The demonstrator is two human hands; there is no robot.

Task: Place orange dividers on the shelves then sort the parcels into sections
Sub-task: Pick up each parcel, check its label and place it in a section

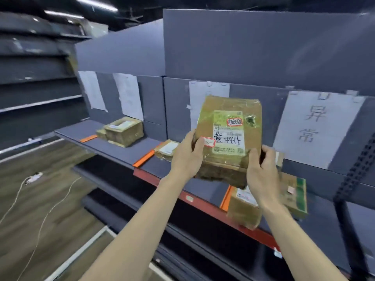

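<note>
Holding the parcel (227,136) in the head view, the left hand (187,154) and right hand (261,171) each grip a lower corner, fingers curled round its edges, label facing the camera. The parcel is raised above the shelf (121,151). Read the label, then lower it flat into the matching section, clear of each orange divider (143,158). Sections already hold parcels: a stacked pair (121,131) at left, one small box (166,152) centre, two more (244,207) at right.

Three dividers (144,158) lie across the shelf (119,148) — parcels (123,131) between them, paper sheets (316,128) behind.
</note>
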